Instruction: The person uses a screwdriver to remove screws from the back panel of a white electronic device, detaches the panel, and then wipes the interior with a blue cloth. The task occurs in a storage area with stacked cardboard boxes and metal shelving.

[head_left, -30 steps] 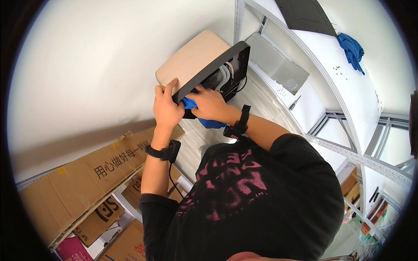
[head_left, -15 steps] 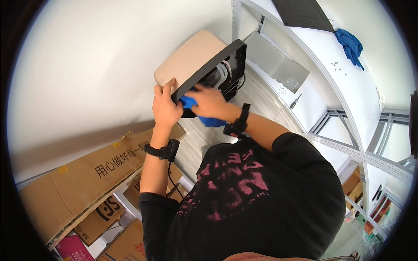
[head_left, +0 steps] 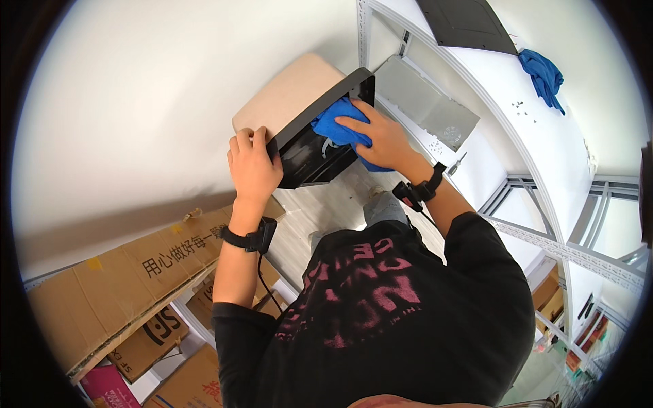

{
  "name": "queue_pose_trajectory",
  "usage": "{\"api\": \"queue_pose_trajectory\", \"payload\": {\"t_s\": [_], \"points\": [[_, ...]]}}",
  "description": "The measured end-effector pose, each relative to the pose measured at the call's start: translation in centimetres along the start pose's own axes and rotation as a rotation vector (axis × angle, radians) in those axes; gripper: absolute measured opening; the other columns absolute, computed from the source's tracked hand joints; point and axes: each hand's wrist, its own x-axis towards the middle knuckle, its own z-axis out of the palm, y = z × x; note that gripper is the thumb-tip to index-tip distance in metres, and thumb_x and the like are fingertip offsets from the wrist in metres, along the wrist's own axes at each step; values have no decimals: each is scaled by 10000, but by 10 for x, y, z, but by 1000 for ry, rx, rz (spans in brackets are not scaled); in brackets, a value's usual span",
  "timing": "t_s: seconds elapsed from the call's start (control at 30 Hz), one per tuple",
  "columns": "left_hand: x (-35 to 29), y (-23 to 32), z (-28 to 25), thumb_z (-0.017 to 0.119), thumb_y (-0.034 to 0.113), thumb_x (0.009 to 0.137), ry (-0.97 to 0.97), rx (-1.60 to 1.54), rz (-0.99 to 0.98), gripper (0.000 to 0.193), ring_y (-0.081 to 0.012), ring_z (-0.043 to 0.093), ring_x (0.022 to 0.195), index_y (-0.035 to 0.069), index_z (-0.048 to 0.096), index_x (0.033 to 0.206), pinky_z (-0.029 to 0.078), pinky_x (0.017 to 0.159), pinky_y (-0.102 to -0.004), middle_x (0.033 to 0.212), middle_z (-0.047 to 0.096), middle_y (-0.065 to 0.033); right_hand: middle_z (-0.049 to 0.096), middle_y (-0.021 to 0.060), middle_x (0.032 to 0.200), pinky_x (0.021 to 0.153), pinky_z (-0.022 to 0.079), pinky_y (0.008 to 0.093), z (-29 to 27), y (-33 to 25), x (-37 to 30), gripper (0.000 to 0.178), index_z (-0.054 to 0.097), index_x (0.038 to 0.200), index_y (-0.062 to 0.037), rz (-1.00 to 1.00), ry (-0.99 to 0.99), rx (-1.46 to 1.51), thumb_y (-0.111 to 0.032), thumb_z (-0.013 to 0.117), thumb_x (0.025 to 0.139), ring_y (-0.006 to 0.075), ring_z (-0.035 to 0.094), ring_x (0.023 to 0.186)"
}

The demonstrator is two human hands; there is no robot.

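Note:
In front of me is a tilted boxy housing [head_left: 289,92] with a cream-coloured shell and a black rim around its open black side. My left hand [head_left: 253,166] grips the near-left corner of that rim, fingers over the shell and thumb on the black edge. A crumpled blue cloth [head_left: 341,122] is bunched under my right hand [head_left: 386,139], pressed against the black side close to the rim. Part of the cloth hangs below the hand. A short piece of pale hose shows beneath it; the cloth and hand hide most of the interior.
At right, a white shelf [head_left: 544,143] carries a black panel [head_left: 466,24], another blue cloth [head_left: 542,73] and small screws. Lower down lie a grey translucent panel [head_left: 428,102] and a screwdriver [head_left: 458,163]. Cardboard boxes [head_left: 122,279] line the left below the white wall.
My right hand has moved with the blue cloth from the rim's near corner, beside my left hand, up and right along the black side. The left hand still grips the rim; the housing shifted slightly.

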Motion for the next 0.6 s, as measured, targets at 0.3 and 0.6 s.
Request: {"api": "queue_pose_trajectory", "payload": {"t_s": [0.3,0.6], "points": [[35,35,11,713,47,624,-31,60,107,708,-292,487,1044,159,504,1291,407,808,-404,1168,501,-99,422,170,1405,868,496,392,16,24,29,613,572,1256,-279,63,-30,157,-99,638,675,377,550,1117],[43,43,24,659,46,678,-27,366,120,639,-229,523,874,218,504,1273,440,675,-334,1016,525,-29,487,220,1313,888,493,428,36,-9,35,617,567,1246,-246,155,-153,317,-154,658,642,395,571,1069]]}}
